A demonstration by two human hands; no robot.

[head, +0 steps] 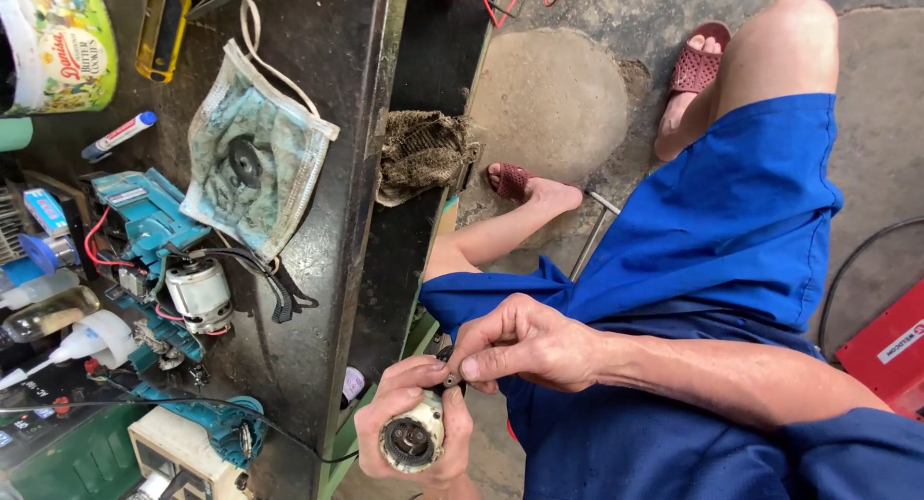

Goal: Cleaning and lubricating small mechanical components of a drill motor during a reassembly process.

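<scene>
Head view | left hand [416,425] grips gearbox [412,439], open end up; right hand [525,344] pinches small part [450,378] at its rim | opened drill [159,269] lies on tabletop [322,153]

Mask [252,153] on bench [318,298], opened drill [154,259] beside it, rag [422,153] perhaps below

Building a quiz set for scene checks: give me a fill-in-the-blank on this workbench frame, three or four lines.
1. The left hand grips a cream ____ part.
2. The right hand pinches a small piece at that part's ____ end.
3. A face mask on the bench has a dark ____ on it.
4. The opened drill has a ____ housing.

Missing: cylindrical; upper; disc; teal
</scene>
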